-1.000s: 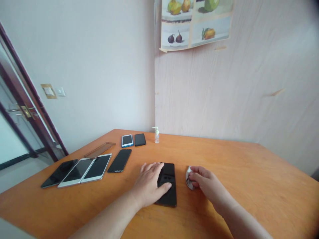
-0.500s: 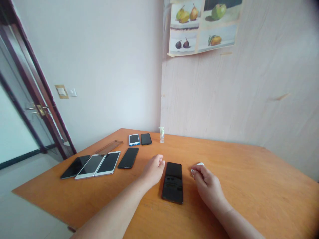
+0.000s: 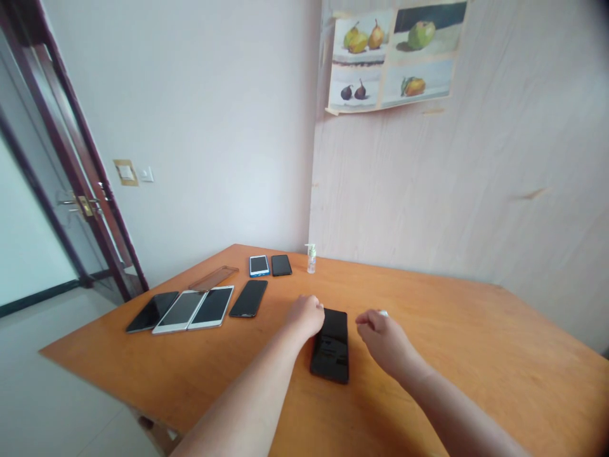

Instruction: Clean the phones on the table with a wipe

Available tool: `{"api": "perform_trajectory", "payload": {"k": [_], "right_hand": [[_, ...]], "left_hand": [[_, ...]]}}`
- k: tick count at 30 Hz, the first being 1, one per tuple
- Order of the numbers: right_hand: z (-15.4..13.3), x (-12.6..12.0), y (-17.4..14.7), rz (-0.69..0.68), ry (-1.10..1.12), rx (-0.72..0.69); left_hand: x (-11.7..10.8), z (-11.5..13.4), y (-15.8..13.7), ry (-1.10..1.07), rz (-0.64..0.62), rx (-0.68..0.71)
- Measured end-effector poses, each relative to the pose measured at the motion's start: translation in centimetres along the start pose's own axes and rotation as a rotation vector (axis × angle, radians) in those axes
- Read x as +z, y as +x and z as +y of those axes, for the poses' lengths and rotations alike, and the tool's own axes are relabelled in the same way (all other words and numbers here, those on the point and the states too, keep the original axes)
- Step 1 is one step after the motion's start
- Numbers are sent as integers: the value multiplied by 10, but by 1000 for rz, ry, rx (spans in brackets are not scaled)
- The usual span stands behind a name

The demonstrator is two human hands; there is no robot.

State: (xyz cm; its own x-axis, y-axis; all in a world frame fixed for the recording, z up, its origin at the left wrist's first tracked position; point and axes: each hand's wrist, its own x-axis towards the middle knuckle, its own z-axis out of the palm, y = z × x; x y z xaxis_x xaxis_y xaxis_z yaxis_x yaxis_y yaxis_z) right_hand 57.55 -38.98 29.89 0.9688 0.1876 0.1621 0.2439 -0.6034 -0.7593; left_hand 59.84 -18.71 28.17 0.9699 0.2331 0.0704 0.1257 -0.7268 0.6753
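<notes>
A black phone (image 3: 330, 355) lies flat on the wooden table in front of me, screen up. My left hand (image 3: 307, 315) is closed, its curled fingers at the phone's upper left edge; what they hold, if anything, is hidden. To the right of the phone, my right hand (image 3: 383, 336) is apart from it, with fingers bent together. Just behind its knuckles shows a small white piece (image 3: 384, 313), mostly covered; I cannot tell whether the hand grips it or it lies on the table.
Several phones lie at the left, among them a black one (image 3: 248, 298) and a white one (image 3: 212, 308). A clear brownish phone case (image 3: 214, 278) rests behind them. Farther back are a blue-edged phone (image 3: 259, 265), a small dark phone (image 3: 281, 265) and a pump bottle (image 3: 311, 259).
My left hand has moved right, onto the phone's upper left edge. My right hand has shifted left, nearer the phone. The view has turned slightly left.
</notes>
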Motion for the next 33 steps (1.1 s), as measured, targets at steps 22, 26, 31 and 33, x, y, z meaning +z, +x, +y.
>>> {"api": "perform_trajectory", "payload": {"k": [22,26,31,33], "right_hand": [[19,31,-12,-59,234,-45],[12,36,-14,-179,684,-60],[-5,32,-21,-239,932,-54],[-9,30,-22,-235,941,-54]], "left_hand": [[6,8,-8,-987,102,-116],[2,9,-5,-1139,115,-144],[-6,16,-10,-1241,113,-121],[-8,19,-12,-1259,110,-110]]}}
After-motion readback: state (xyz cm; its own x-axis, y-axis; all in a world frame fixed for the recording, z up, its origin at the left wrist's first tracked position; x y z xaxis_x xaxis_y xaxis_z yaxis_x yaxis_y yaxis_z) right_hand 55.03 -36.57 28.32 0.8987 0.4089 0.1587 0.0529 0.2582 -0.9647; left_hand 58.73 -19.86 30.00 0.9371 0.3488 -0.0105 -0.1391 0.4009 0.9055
